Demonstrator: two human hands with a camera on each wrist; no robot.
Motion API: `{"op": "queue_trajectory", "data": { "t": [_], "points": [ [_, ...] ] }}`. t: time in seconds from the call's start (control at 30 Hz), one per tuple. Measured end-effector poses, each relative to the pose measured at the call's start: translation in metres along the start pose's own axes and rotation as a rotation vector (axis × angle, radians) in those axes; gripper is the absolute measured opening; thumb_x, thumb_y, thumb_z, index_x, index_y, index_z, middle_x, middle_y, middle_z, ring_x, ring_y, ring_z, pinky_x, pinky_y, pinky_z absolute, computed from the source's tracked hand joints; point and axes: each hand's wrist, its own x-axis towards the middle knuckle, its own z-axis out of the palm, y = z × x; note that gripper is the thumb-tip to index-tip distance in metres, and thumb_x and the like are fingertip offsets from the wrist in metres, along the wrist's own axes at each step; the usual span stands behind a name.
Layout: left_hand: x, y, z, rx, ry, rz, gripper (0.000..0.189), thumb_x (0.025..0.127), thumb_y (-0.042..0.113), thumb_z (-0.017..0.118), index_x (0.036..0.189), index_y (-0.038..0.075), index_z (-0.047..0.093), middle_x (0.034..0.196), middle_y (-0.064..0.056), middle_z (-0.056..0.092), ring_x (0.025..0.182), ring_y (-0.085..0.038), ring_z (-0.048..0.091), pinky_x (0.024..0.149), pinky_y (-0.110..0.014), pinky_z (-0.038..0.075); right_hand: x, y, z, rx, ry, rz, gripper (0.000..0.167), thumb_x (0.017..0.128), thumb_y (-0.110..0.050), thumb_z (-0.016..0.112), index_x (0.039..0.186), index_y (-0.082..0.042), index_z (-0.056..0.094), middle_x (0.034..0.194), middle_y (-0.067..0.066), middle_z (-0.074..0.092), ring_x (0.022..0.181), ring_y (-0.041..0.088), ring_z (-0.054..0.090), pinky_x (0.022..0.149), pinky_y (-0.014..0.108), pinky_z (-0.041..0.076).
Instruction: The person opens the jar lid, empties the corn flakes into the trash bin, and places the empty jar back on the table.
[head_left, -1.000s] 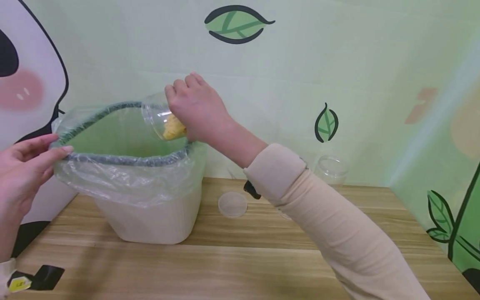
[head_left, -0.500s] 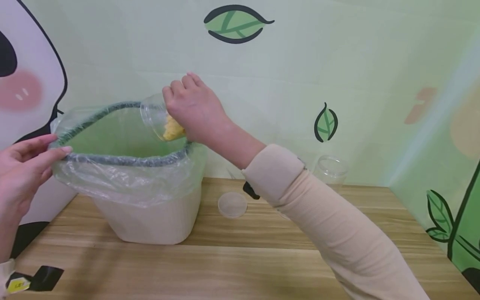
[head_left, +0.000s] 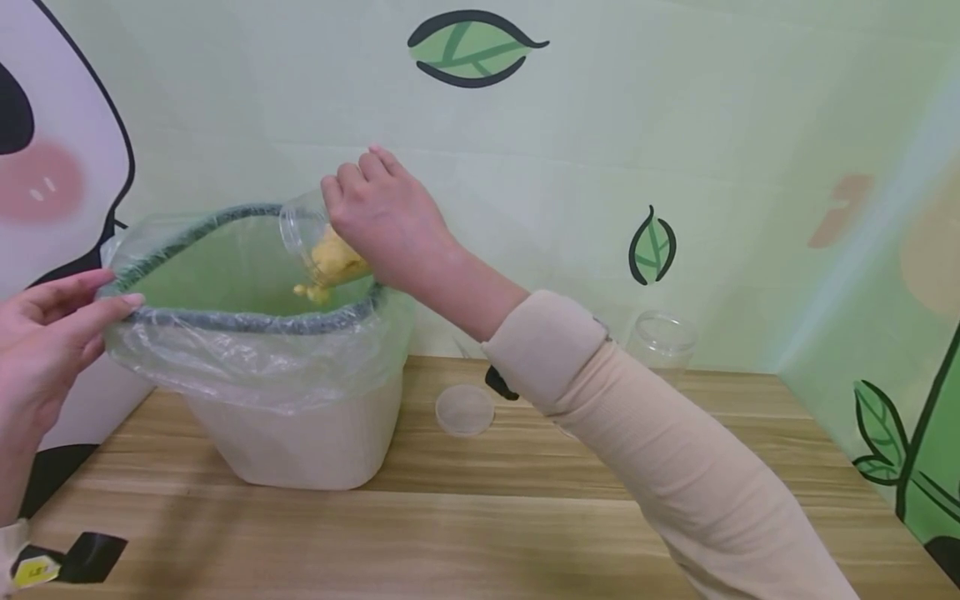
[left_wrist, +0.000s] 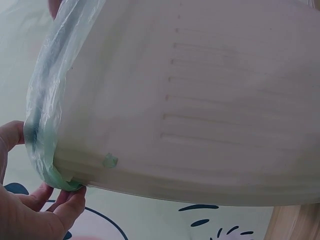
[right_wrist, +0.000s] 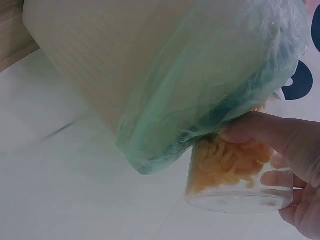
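A white trash bin (head_left: 300, 446) is lined with a pale green plastic bag (head_left: 247, 367) folded over its grey rim. My left hand (head_left: 56, 333) pinches the bin's left edge, thumb in front and fingers behind; the left wrist view shows the fingers (left_wrist: 70, 210) at the bagged rim. My right hand (head_left: 393, 221) grips a clear plastic jar (right_wrist: 240, 200), tipped with its mouth toward the bin's opening. Yellow, lumpy pieces (head_left: 337, 254) lie inside the jar, and a few spill out at its mouth above the bin.
A round clear lid (head_left: 465, 410) lies on the wooden table (head_left: 450, 542) right of the bin. A second clear jar (head_left: 665, 333) stands behind my right forearm. A wall with printed leaves (head_left: 480, 50) rises close behind the bin.
The right hand has shifted slightly left with the jar. The yellow pieces have slid toward the jar's mouth and some are now falling out. The left hand stays on the rim.
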Motion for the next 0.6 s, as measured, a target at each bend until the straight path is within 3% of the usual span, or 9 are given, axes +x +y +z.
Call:
{"op": "queue_trajectory", "data": {
  "t": [0.3, 0.6],
  "points": [
    [0.0004, -0.0002, 0.0003, 0.002, 0.001, 0.001, 0.032, 0.077, 0.025, 0.072, 0.102, 0.026, 0.053, 0.097, 0.007, 0.043, 0.072, 0.004, 0.051, 0.057, -0.005, 0.046, -0.0004, 0.0001, 0.0007, -0.011, 0.008, -0.008, 0.031, 0.080, -0.006, 0.054, 0.111, -0.001, 0.055, 0.103, 0.009, 0.059, 0.104, 0.026, 0.054, 0.106, 0.037, 0.028],
    [0.0016, -0.0010, 0.0011, 0.008, 0.001, 0.000, 0.032, 0.076, 0.025, 0.072, 0.102, 0.027, 0.053, 0.097, 0.006, 0.043, 0.073, 0.003, 0.050, 0.057, -0.005, 0.046, -0.0014, 0.0001, 0.0026, -0.026, 0.051, -0.013, 0.025, 0.082, -0.002, 0.048, 0.106, -0.002, 0.056, 0.098, 0.008, 0.059, 0.100, 0.025, 0.055, 0.105, 0.037, 0.030]
  ]
}}
